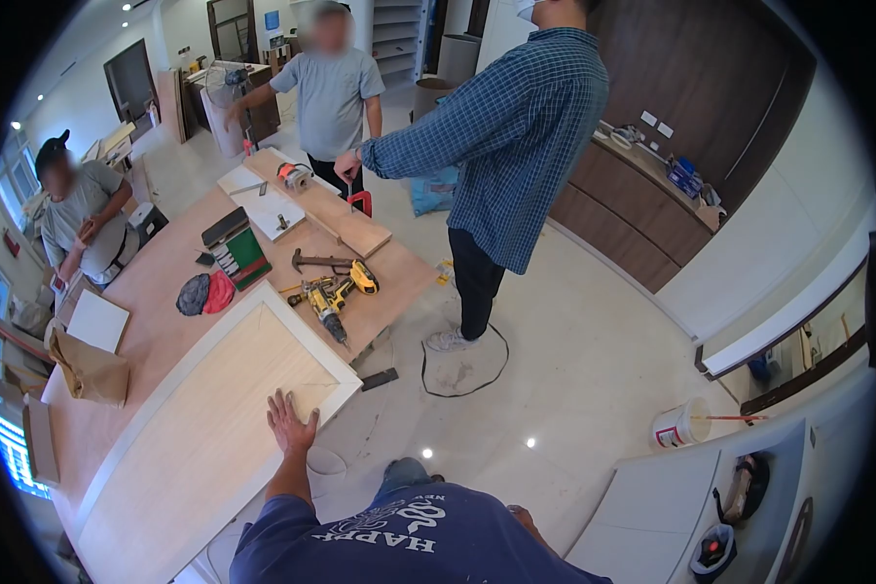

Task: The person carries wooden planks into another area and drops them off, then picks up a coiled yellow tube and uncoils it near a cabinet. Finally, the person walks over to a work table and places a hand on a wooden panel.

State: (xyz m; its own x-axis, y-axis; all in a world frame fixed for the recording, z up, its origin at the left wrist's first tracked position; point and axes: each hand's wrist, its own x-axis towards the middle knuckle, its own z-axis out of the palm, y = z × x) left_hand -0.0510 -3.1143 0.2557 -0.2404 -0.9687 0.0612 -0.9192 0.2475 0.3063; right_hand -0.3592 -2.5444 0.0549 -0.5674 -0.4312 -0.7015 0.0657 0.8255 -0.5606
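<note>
My left hand (292, 424) lies flat, fingers spread, on a pale wood panel (214, 409) with a white border, near its right edge. The panel rests on a large plywood-topped table (180, 336). Of my right hand (526, 523), only a bit of skin shows beyond my navy shirt, low by my side; its fingers are hidden. Past the panel's far corner lie a yellow cordless drill (327, 308), a second yellow power tool (363, 277) and a hammer (321, 262).
A co-worker in a checked shirt (516, 127) grips a red-handled tool (361, 202) at a board (360, 232). Two other people (336, 97) stand around the table. A paper bag (90, 367) sits at its left; a white bucket (681, 425) is on the floor, right.
</note>
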